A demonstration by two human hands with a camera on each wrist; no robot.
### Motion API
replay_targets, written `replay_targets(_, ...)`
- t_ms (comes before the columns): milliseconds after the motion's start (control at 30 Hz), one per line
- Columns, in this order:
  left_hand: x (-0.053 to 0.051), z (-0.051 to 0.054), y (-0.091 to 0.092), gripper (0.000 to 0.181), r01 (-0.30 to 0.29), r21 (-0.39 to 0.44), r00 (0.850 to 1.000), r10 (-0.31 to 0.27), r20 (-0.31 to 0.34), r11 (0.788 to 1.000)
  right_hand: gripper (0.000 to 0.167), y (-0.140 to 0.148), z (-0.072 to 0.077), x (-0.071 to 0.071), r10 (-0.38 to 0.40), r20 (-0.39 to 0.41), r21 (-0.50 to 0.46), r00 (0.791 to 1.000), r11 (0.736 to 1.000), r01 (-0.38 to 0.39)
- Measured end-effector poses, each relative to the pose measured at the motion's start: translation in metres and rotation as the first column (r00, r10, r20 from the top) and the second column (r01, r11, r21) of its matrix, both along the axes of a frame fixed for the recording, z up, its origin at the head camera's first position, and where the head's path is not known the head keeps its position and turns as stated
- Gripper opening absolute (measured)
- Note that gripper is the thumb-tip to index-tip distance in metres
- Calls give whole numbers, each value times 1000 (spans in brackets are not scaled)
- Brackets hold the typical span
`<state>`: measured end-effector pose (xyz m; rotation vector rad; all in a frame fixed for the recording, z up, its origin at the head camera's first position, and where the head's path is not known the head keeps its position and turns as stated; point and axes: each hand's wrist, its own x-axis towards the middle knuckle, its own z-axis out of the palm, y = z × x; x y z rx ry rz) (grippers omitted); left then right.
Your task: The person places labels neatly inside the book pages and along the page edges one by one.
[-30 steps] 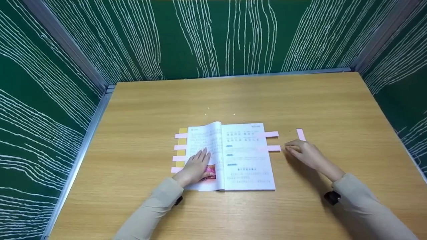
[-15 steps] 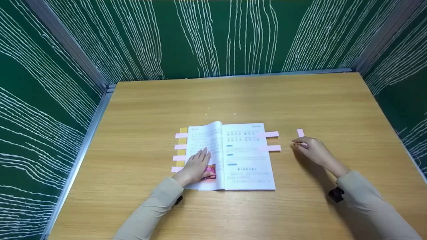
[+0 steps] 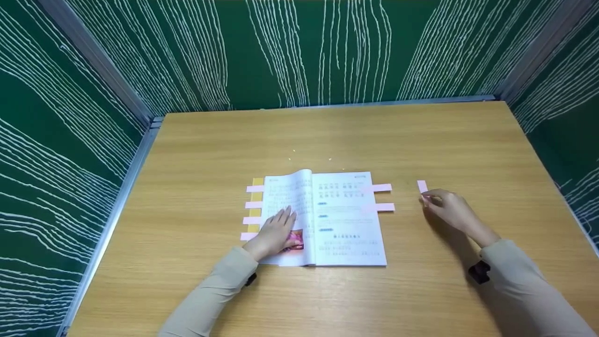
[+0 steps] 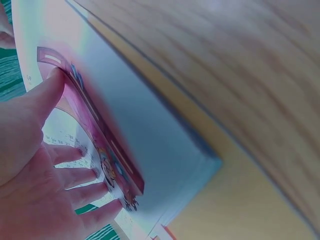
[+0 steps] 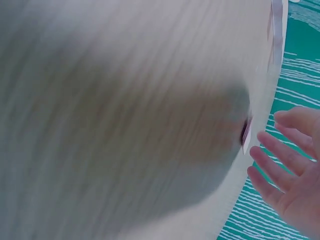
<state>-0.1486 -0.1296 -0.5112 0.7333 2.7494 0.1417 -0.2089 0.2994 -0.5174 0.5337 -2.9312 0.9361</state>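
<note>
The left hand (image 3: 273,235), fingers apart, is steadying the open white-paged book (image 3: 346,222). Right of the book, the right hand (image 3: 456,213) is working at a pink rectangular paper strip (image 3: 421,186); whether its fingers are pinching is unclear. A light end grip should avoid creasing.

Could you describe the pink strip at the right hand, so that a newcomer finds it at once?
On the wooden table, find the open book. To its right, the pink strip is partly covered by the right hand in the head view. Unlike the pink tabs jutting from the book's sides, this one is apart from it.
</note>
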Motion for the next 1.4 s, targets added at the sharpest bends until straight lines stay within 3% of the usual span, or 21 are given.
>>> replay_targets(267, 0, 0, 0, 72, -13, 1, 1000, 13, 20, 1000, 44, 6, -1, -2, 23, 101, -3, 995, 1000, -22)
replay_targets(467, 0, -1, -1, 72, 5, -2, 1000, -5, 5, 1000, 50, 10, -4, -5, 47, 98, -7, 994, 999, -47)
replay_targets(667, 0, -1, -1, 75, 4, 5, 1000, -4, 10, 1000, 49, 13, -6, -7, 71, 61, 25, 996, 997, -73)
replay_targets(1233, 0, 0, 0, 74, -20, -14, 999, 21, 47, 1000, 40, 18, -9, -10, 92, 113, 20, 989, 995, -94)
replay_targets(1400, 0, 1, 0, 74, -19, -14, 999, 19, 30, 1000, 39, 18, -6, -10, 88, 136, 23, 987, 996, -92)
